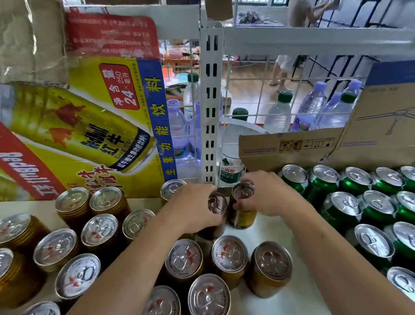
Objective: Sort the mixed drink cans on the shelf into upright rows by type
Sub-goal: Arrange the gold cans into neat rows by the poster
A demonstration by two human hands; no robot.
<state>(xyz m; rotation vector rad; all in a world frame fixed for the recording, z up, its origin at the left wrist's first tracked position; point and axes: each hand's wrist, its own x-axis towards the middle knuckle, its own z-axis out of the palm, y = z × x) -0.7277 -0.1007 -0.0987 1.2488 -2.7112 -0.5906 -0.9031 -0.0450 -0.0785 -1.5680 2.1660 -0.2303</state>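
Observation:
Several gold cans [76, 274] with silver lids stand upright across the left and middle of the white shelf [270, 309]. Several green cans [379, 243] stand upright in rows on the right. At the back middle, my left hand [195, 208] grips a gold can [216, 204] that leans slightly. Beside it, my right hand [266, 195] grips another gold can [243, 204] standing upright. The two held cans are close together, just in front of the white shelf post [212, 107].
A large yellow and red drink carton [75, 133] stands at the back left. Brown cardboard boxes [349, 141] sit behind the green cans. Water bottles [309, 109] stand beyond a wire divider. A person stands far back at the upper right.

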